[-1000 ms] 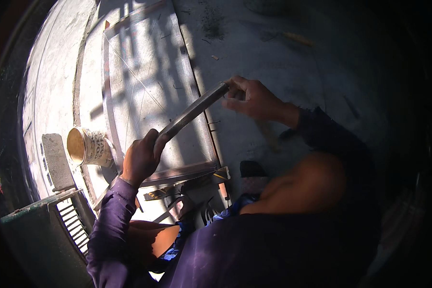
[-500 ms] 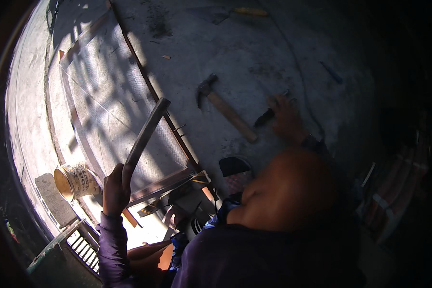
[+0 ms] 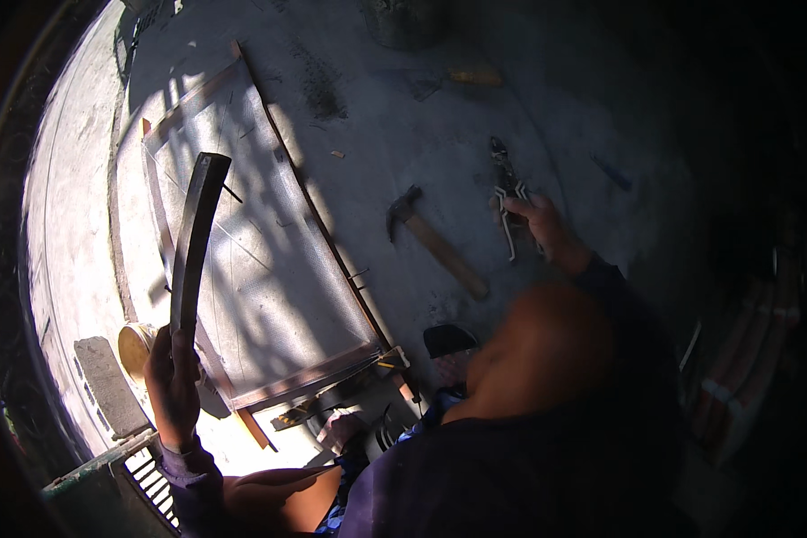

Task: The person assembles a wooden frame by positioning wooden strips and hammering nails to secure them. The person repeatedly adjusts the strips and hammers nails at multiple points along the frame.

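Note:
My left hand (image 3: pixel 172 386) is closed round the lower end of a dark wooden strip (image 3: pixel 201 233), raised above a mesh-covered wooden frame (image 3: pixel 341 363). A thin dark spike, perhaps a nail, juts from the strip's right side near its top. My right hand (image 3: pixel 547 231) grips a pair of pliers (image 3: pixel 504 175) by the handles, jaws pointing away from me; the fingers are partly hidden. Between my hands a claw hammer (image 3: pixel 438 244) with a wooden handle lies on the concrete floor, left of the pliers and apart from them.
Beside my left hand are a pale bucket (image 3: pixel 134 350) lying on its side and a grey block (image 3: pixel 109 386). A yellow-handled tool (image 3: pixel 475 78) lies at the far side, and a blue item (image 3: pixel 611 172) on the right. A metal grate (image 3: pixel 152 480) is at lower left.
My right hand, earlier low over a dark tool on the floor, now holds pliers. My left hand has moved left with the wooden strip, which stands more upright.

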`<state>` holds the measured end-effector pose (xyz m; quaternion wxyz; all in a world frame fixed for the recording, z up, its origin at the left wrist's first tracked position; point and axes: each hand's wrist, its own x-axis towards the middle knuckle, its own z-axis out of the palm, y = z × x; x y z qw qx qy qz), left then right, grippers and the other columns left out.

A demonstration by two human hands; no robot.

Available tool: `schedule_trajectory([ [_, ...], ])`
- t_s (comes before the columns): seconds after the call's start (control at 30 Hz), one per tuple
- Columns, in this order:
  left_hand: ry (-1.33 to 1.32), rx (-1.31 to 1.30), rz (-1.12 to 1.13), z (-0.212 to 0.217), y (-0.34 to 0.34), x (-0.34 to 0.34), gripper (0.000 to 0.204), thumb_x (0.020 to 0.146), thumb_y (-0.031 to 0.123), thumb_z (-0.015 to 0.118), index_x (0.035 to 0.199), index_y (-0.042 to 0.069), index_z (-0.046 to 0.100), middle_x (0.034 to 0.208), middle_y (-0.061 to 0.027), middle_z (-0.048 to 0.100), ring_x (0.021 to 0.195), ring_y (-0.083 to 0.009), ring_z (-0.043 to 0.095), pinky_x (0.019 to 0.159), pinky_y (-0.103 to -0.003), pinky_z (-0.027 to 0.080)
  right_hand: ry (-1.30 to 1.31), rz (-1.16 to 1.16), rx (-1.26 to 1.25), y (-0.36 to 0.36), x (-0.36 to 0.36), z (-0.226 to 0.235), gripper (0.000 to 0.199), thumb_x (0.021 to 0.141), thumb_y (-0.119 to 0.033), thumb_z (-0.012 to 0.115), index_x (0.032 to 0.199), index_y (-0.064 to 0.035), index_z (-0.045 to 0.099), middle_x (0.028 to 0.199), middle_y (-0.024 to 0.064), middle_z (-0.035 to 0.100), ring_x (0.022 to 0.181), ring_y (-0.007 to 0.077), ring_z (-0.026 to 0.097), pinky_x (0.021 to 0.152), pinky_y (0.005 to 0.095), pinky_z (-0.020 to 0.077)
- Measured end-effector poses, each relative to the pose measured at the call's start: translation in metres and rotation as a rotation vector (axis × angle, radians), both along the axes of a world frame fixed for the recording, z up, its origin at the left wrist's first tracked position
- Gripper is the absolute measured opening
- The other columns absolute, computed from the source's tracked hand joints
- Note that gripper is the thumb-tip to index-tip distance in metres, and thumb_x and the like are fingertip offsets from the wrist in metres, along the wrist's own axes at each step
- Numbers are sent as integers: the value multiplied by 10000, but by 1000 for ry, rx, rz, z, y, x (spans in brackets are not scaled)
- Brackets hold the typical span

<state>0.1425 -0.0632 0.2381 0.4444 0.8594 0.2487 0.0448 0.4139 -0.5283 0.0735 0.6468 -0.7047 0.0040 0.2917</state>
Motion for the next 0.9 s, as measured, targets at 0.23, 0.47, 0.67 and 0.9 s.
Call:
schedule_trajectory([
  [0.23, -145, 88, 21, 13, -9, 7, 315, 1073, 276, 576, 1180, -10, 653, 841, -11, 633, 777, -49, 518, 673, -240, 417, 59, 417, 173, 86, 2, 166, 337, 1002, -215, 548, 1243, 12, 613, 1032, 137, 743, 682, 53, 619, 612, 174, 464],
  [0.47, -247, -29, 88, 25, 3, 11, 331, 1066, 282, 595, 1206, -16, 632, 848, 16, 612, 777, -48, 475, 666, -230, 400, 75, 494, 279, 158, -48, 239, 397, 964, -192, 597, 1325, -28, 591, 1230, 153, 702, 1041, 189, 674, 843, 351, 536],
  [0.67, -315, -419, 0, 24, 9, 12, 365, 1092, 351, 526, 1190, 15, 631, 733, 71, 472, 648, -22, 401, 577, -212, 332, -86, 585, 387, 191, -63, 244, 445, 996, -260, 626, 1381, -52, 548, 1261, 147, 696, 1140, 211, 671, 866, 342, 554],
  [0.9, -302, -532, -105, 26, 10, 16, 494, 1121, 446, 379, 1094, 17, 623, 661, 58, 457, 548, -43, 397, 511, -230, 341, -183, 776, 483, 210, -61, 230, 464, 1019, -241, 633, 1404, -10, 517, 1326, 172, 665, 1250, 246, 636, 935, 365, 561],
])
